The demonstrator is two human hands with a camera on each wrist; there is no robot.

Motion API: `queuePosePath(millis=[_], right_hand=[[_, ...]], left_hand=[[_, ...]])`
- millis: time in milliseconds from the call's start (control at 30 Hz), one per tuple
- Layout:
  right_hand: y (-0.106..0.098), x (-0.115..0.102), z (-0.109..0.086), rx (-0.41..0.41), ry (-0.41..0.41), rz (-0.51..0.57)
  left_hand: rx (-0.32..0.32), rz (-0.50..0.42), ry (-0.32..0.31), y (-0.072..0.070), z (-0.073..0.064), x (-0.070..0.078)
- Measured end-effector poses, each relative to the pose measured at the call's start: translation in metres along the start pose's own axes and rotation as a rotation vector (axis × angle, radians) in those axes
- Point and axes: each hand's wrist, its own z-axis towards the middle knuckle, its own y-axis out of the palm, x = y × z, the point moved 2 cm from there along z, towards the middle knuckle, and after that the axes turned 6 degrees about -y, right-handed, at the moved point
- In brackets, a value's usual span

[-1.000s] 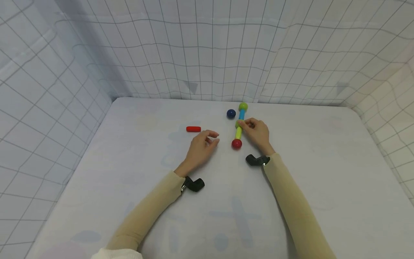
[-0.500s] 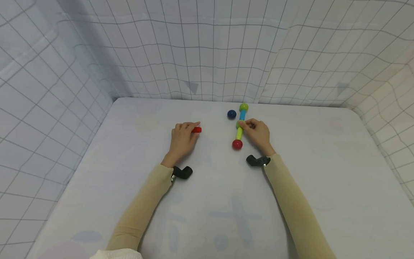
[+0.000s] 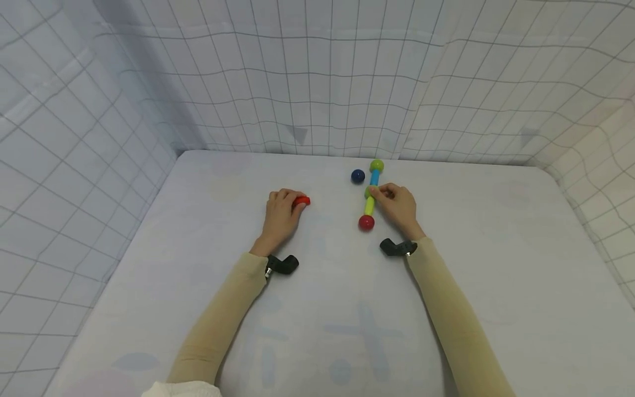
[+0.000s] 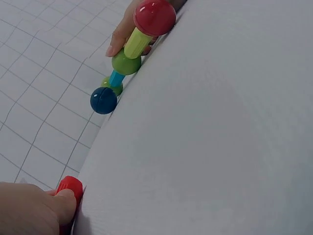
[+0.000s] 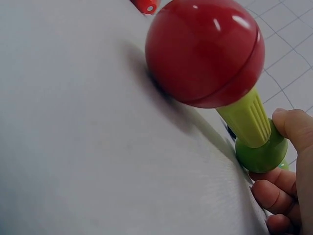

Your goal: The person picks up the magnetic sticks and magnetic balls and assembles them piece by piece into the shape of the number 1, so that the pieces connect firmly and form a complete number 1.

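My left hand pinches a short red rod between thumb and fingers, low over the table; the fingers cover most of it. My right hand grips the green middle ball of a joined ball-and-rod toy. This toy has a red ball at the near end, a yellow-green rod, a blue rod and a light green ball at the far end. A loose dark blue ball lies just left of the blue rod.
A pale cloth with faint printed shapes covers the table. White curtains with a dark grid hang behind the table and along both sides. A black wrist mount sticks out from the left wrist, another black mount from the right.
My left hand has moved left from beside the toy, reached over the red rod and taken hold of it. The right hand stays on the green ball.
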Motion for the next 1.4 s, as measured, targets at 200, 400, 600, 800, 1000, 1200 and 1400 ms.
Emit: queuePosePath(millis=[200, 400, 600, 800, 1000, 1200, 1400], right_hand=[[-0.001, -0.001, -0.001, -0.005, -0.005, 0.010], [-0.002, -0.001, 0.000, 0.002, -0.006, 0.020], [-0.001, -0.001, 0.000, 0.000, -0.012, 0.022], [-0.001, -0.001, 0.000, 0.005, -0.012, 0.011], [-0.002, -0.001, -0.001, 0.008, -0.012, 0.026], [-0.002, -0.002, -0.002, -0.002, -0.004, 0.038], [-0.002, -0.002, -0.002, -0.006, 0.003, 0.018]], left_hand=[[0.027, -0.080, -0.041, 0.002, -0.003, 0.005], [0.090, -0.160, -0.052, 0.004, -0.005, 0.010], [0.071, -0.227, -0.094, 0.005, -0.005, 0.011], [0.035, -0.381, -0.114, 0.007, -0.005, 0.016], [0.001, -0.456, -0.101, 0.015, -0.008, 0.026], [-0.114, -0.447, -0.162, 0.025, -0.017, 0.046], [-0.263, -0.474, -0.200, 0.039, -0.027, 0.058]])
